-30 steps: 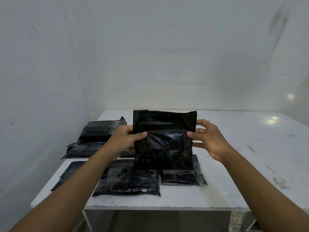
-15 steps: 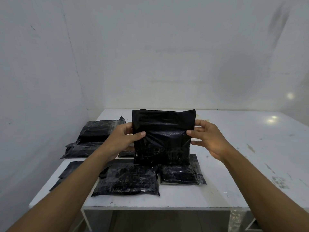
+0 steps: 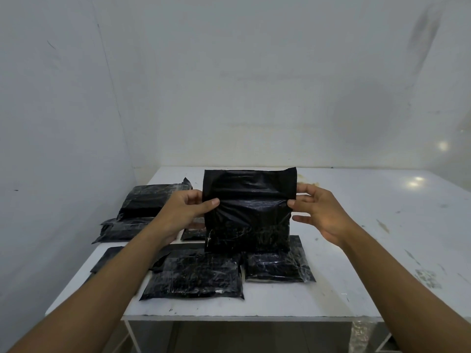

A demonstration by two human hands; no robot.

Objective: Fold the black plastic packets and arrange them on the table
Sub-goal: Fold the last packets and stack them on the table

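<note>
I hold a black plastic packet (image 3: 248, 210) upright above the table, its top flap standing up. My left hand (image 3: 186, 210) pinches its left edge with thumb in front and fingers behind. My right hand (image 3: 321, 212) pinches the right edge the same way. Below it two folded black packets lie flat side by side near the front edge: a larger one (image 3: 193, 276) and a smaller one (image 3: 277, 263). A stack of black packets (image 3: 137, 212) sits at the table's left.
The white table (image 3: 356, 250) stands in a corner, walls at the back and left. More flat black plastic (image 3: 107, 258) lies at the left front, partly under my left arm. The table's right half shows only stains.
The held packet has dropped slightly and its lower part has drawn up shorter. Both hands keep the same grip on its edges.
</note>
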